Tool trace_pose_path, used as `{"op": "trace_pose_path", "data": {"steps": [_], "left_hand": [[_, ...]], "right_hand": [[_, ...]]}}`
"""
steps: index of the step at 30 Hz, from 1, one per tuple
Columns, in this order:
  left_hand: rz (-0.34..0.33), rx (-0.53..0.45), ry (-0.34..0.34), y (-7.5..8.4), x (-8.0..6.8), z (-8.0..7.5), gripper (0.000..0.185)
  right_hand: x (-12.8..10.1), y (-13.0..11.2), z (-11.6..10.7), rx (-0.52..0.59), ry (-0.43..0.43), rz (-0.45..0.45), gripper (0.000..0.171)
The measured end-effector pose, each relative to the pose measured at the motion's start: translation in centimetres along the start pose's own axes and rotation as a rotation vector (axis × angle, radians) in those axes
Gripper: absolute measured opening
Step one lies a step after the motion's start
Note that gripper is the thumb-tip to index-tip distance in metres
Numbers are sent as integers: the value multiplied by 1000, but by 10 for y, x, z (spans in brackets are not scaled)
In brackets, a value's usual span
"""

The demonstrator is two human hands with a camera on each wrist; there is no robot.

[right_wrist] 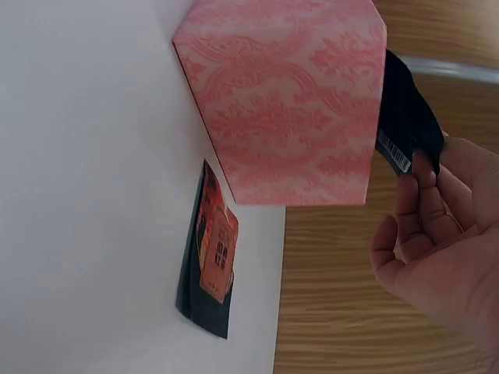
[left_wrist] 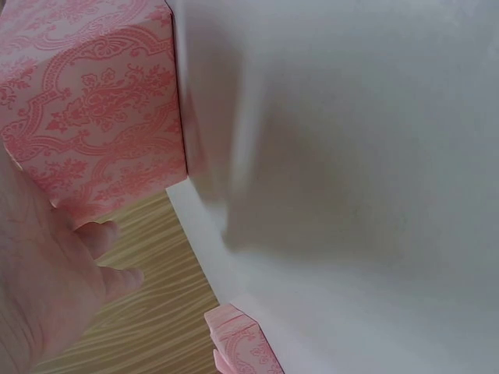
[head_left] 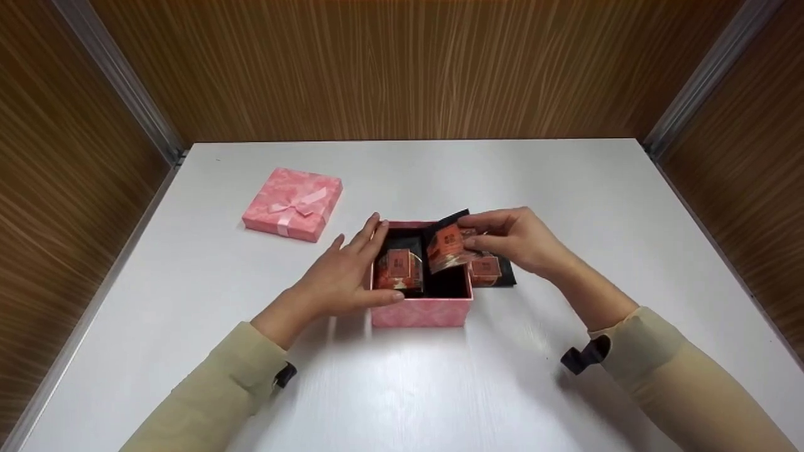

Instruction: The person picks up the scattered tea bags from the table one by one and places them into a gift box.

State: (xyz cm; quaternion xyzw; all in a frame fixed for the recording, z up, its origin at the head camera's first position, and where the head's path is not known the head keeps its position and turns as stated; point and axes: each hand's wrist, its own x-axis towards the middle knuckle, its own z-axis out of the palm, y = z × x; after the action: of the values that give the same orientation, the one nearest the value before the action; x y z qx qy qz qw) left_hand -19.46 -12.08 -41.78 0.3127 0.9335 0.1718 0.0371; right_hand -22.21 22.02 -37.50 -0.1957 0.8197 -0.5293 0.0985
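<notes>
Seen from the head view: a white worktop (head_left: 565,207) with a faint wood grain, filling the lower two thirds of the frame, walled in on three sides by brown wood-grain panels (head_left: 402,69) with grey metal strips (head_left: 119,81) running down the two back corners. At frame centre, an open pink patterned gift box (head_left: 419,311) with a dark interior, standing on the worktop, one black sachet with an orange label (head_left: 398,267) upright inside its left half. Against the box's left wall, the left hand (head_left: 342,270), fingers straight and laid along the side and over the rim, thumb along the near corner; a flat, steadying touch, nothing clasped. Above the box's right half, the right hand (head_left: 521,242), its grip closed in a pinch on a second black sachet (head_left: 447,246), tilted over the rim; the barcode edge of that sachet between thumb and fingers in the right wrist view. Just right of the box, touching or nearly touching its wall, a third sachet (head_left: 490,271) flat on the worktop, partly under the right hand. In the upper left of the worktop, well apart from the box, the matching pink lid with a ribbon bow (head_left: 293,203). Beige sleeves (head_left: 213,395) on both forearms, dark wrist straps (head_left: 584,355) at the cuffs.
</notes>
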Motion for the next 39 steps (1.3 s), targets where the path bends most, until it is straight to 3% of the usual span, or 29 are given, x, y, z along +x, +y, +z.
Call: {"op": "trace_pose_path", "data": {"steps": [13, 34, 39], "left_hand": [[-3, 1, 3, -1, 0, 1, 123], [-11, -11, 5, -1, 2, 1, 123], [-12, -8, 3, -1, 2, 1, 123]], "right_hand": [[9, -10, 38, -241, -6, -72, 34], [29, -7, 67, -439, -43, -393, 31], [31, -5, 73, -555, -40, -398, 32]]}}
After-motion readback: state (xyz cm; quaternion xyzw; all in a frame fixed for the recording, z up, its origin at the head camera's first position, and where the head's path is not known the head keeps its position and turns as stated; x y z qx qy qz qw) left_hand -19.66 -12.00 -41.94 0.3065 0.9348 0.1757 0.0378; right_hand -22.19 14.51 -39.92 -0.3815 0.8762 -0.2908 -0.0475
